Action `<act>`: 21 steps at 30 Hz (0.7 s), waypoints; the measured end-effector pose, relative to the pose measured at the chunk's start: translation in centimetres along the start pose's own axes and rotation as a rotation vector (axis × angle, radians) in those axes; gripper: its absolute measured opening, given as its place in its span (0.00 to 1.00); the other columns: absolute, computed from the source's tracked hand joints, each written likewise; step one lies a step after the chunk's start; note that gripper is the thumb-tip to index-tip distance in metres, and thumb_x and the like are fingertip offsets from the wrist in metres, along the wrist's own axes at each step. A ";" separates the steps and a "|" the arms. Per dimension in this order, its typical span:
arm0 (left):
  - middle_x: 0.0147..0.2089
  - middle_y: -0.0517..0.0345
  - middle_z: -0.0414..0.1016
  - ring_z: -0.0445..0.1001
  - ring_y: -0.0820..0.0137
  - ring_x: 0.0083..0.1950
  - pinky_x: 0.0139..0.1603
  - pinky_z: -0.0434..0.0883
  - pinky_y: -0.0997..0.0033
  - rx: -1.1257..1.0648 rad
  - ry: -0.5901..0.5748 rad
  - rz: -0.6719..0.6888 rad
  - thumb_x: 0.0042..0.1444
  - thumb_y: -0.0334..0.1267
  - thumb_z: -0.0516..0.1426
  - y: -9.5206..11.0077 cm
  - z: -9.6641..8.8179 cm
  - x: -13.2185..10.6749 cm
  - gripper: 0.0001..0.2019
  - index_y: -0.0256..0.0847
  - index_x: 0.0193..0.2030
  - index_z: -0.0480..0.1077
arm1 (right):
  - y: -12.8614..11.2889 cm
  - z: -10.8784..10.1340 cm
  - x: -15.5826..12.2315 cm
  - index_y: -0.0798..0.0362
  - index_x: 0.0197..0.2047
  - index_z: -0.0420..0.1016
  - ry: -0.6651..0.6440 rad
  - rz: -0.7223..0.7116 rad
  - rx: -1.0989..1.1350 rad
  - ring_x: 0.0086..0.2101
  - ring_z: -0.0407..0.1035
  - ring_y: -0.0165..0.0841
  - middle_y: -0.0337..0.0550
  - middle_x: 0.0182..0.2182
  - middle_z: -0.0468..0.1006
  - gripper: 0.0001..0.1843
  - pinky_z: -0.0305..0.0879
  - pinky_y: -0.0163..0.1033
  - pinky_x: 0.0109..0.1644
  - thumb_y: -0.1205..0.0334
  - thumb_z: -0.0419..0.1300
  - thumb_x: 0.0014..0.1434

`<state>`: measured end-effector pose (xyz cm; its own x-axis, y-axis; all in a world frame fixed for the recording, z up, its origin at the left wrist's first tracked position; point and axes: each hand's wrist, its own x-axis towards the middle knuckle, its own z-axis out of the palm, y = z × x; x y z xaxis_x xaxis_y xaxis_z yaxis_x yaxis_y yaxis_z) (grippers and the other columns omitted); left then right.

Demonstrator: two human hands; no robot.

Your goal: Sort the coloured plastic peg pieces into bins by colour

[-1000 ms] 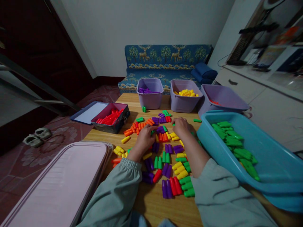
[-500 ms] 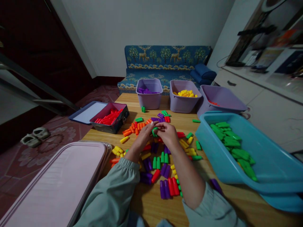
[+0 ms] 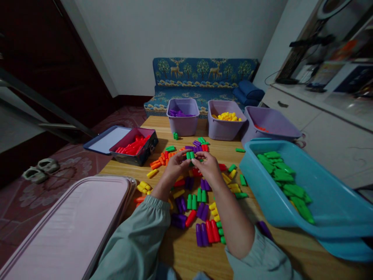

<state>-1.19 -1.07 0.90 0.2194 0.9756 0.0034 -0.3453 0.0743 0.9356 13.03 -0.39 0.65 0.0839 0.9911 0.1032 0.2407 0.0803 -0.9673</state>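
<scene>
My left hand (image 3: 175,167) and my right hand (image 3: 207,166) meet above the middle of the wooden table (image 3: 186,252), fingertips pinched from both sides on a small green plastic piece (image 3: 190,155). Below and around them lie several loose pieces in green, purple, red, yellow and orange (image 3: 204,217). To the right, a blue tub (image 3: 320,217) holds several green pieces (image 3: 285,179).
Three lilac bins stand at the table's far edge: purple pieces (image 3: 183,120), yellow pieces (image 3: 225,123), and one tilted bin (image 3: 271,124). A dark box of red pieces (image 3: 134,146) sits far left, a pink case (image 3: 72,221) near left. Sofa and slippers lie beyond.
Both hands rose off the pile and came together on a green piece, holding it slightly higher now. My right forearm drew away from the blue tub.
</scene>
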 end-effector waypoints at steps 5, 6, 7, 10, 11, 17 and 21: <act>0.50 0.45 0.79 0.78 0.58 0.46 0.46 0.77 0.59 0.036 0.030 -0.004 0.44 0.44 0.69 -0.2 0.0 0.2 0.35 0.36 0.60 0.69 | -0.3 0.0 -0.3 0.56 0.47 0.75 -0.028 0.016 -0.094 0.31 0.73 0.31 0.45 0.36 0.79 0.19 0.72 0.36 0.36 0.61 0.64 0.50; 0.50 0.46 0.79 0.78 0.58 0.46 0.46 0.77 0.58 0.046 0.039 -0.004 0.45 0.44 0.68 -0.2 0.1 0.2 0.35 0.36 0.60 0.69 | -0.3 0.0 -0.4 0.56 0.46 0.75 -0.040 0.020 -0.098 0.31 0.73 0.30 0.44 0.36 0.79 0.18 0.72 0.36 0.36 0.62 0.63 0.50; 0.51 0.46 0.78 0.78 0.58 0.47 0.46 0.77 0.58 0.061 0.046 -0.005 0.46 0.44 0.68 -0.2 0.1 0.3 0.34 0.37 0.60 0.69 | -0.2 0.0 -0.4 0.55 0.46 0.75 -0.052 0.025 -0.099 0.30 0.73 0.30 0.44 0.36 0.79 0.17 0.72 0.36 0.36 0.62 0.63 0.51; 0.53 0.48 0.77 0.75 0.57 0.53 0.51 0.75 0.58 0.129 0.050 0.003 0.48 0.44 0.66 -0.3 0.3 0.2 0.28 0.38 0.56 0.73 | -0.1 0.1 -0.5 0.54 0.44 0.74 -0.059 0.038 -0.105 0.29 0.72 0.29 0.42 0.35 0.79 0.16 0.72 0.36 0.35 0.61 0.63 0.51; 0.54 0.48 0.77 0.74 0.57 0.55 0.52 0.74 0.58 0.153 0.046 0.008 0.49 0.44 0.66 -0.3 0.3 0.2 0.26 0.38 0.55 0.74 | 0.0 0.1 -0.5 0.54 0.43 0.73 -0.052 0.047 -0.114 0.29 0.72 0.29 0.42 0.35 0.79 0.16 0.71 0.36 0.34 0.60 0.63 0.51; 0.51 0.49 0.79 0.73 0.55 0.57 0.55 0.72 0.56 0.199 -0.009 0.016 0.50 0.47 0.65 0.1 0.6 0.0 0.26 0.39 0.56 0.75 | -0.7 -0.2 -0.9 0.52 0.43 0.74 -0.094 0.064 -0.118 0.24 0.69 0.26 0.38 0.30 0.78 0.16 0.66 0.31 0.27 0.59 0.62 0.50; 0.54 0.47 0.77 0.75 0.55 0.54 0.52 0.74 0.57 0.174 -0.009 0.025 0.49 0.51 0.65 0.5 0.7 -0.2 0.29 0.39 0.56 0.74 | -2.3 -0.7 -1.0 0.55 0.36 0.75 -0.061 0.117 0.151 0.19 0.65 0.26 0.33 0.20 0.72 0.13 0.61 0.30 0.21 0.57 0.64 0.48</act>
<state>-0.81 -1.33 1.62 0.2215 0.9747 0.0300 -0.1876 0.0124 0.9822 13.11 -1.67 2.90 0.0427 0.9989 -0.0215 0.0844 -0.0251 -0.9961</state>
